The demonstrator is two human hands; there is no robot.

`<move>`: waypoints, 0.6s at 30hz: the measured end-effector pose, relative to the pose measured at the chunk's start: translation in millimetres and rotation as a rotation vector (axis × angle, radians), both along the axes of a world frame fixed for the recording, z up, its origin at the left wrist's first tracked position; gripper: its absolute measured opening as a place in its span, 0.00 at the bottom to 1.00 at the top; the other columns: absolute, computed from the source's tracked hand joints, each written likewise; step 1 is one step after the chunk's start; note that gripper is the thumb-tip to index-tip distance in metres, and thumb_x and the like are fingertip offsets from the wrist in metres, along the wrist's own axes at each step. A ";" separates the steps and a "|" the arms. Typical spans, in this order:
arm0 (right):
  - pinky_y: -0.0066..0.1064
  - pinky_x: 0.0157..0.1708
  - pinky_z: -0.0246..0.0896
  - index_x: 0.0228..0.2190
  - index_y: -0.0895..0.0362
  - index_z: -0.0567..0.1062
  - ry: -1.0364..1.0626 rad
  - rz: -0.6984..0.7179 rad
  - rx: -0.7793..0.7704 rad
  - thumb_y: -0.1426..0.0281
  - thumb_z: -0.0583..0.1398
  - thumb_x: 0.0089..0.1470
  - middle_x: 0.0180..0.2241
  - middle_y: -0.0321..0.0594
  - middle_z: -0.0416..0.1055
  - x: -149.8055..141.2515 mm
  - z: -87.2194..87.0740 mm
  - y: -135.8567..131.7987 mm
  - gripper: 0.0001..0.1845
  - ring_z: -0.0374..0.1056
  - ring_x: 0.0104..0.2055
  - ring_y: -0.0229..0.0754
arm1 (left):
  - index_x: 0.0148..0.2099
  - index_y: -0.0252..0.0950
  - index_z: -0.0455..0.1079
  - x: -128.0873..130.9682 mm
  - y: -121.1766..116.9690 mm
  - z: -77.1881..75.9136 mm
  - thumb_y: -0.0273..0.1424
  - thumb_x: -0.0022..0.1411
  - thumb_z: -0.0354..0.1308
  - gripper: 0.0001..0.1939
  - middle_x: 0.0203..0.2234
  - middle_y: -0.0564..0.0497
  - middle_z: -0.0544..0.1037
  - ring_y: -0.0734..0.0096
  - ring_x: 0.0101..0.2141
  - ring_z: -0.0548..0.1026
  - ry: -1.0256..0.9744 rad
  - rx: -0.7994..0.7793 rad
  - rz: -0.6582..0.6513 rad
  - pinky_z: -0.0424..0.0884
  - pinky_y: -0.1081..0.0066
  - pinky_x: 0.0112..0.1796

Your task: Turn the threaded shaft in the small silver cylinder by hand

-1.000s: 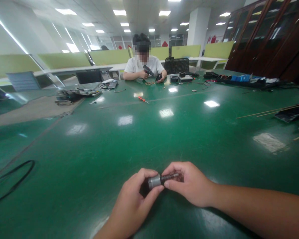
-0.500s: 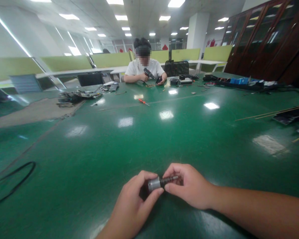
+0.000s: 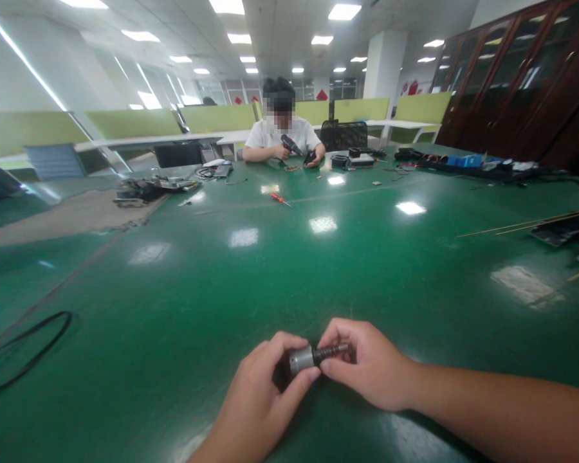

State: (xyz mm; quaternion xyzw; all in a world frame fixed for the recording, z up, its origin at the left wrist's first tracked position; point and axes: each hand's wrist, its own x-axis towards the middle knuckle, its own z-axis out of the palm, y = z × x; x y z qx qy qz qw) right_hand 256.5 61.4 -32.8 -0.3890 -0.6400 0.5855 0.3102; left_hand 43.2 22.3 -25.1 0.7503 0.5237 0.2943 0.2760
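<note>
Low in the head view, a silver metal cylinder (image 3: 301, 361) lies sideways between my hands, with a thin, dark, ribbed shaft (image 3: 330, 352) that looks like a spring on a rod pointing right. My left hand (image 3: 265, 389) is closed on the cylinder, thumb below and index finger above. The thumb and fingers of my right hand (image 3: 369, 363) close around the shaft beside the cylinder's right end. The shaft's pale tip shows against the right fingers. My left palm side hides the cylinder's rear end.
Green tabletop (image 3: 222, 283) surrounds my hands. A black cable (image 3: 38, 350) loops at left. Farther off lie a red screwdriver (image 3: 280, 199), a pile of parts (image 3: 149, 190) and thin rods (image 3: 521, 225). Across the table a person (image 3: 282, 135) holds a dark drill-like tool (image 3: 290, 144).
The view has tilted slightly, so the scene sits a little lower. My hands keep nearly the same hold on the metal cylinder and its shaft.
</note>
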 end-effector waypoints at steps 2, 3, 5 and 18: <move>0.26 0.25 0.51 0.32 0.58 0.74 0.002 0.002 0.002 0.75 0.63 0.51 0.24 0.31 0.67 0.1 0.1 -0.1 0.04 0.61 0.25 0.35 | 0.49 0.44 0.69 -0.6 -0.3 -0.2 0.38 0.69 0.59 0.09 0.38 0.54 0.78 0.65 0.38 0.77 -0.001 -0.005 -0.001 0.69 0.68 0.39; 0.26 0.25 0.51 0.32 0.58 0.74 0.003 0.002 0.004 0.75 0.63 0.51 0.24 0.31 0.67 0.1 0.2 -0.1 0.04 0.61 0.25 0.35 | 0.49 0.44 0.69 -0.7 -0.5 -0.2 0.38 0.69 0.59 0.09 0.38 0.54 0.78 0.65 0.38 0.77 -0.002 -0.006 -0.004 0.69 0.68 0.39; 0.26 0.25 0.51 0.32 0.58 0.74 0.005 0.002 0.005 0.75 0.63 0.51 0.24 0.31 0.67 0.0 0.5 0.0 0.04 0.60 0.25 0.35 | 0.49 0.44 0.69 -0.8 -1.0 0.3 0.38 0.68 0.59 0.09 0.38 0.54 0.78 0.65 0.38 0.77 -0.002 -0.003 -0.006 0.69 0.68 0.39; 0.27 0.26 0.51 0.32 0.57 0.74 -0.015 0.000 0.029 0.75 0.63 0.50 0.24 0.31 0.67 0.0 1.0 -0.2 0.04 0.61 0.25 0.35 | 0.48 0.45 0.70 0.3 0.9 0.3 0.39 0.68 0.60 0.09 0.37 0.54 0.78 0.65 0.37 0.77 0.001 0.024 -0.004 0.69 0.68 0.39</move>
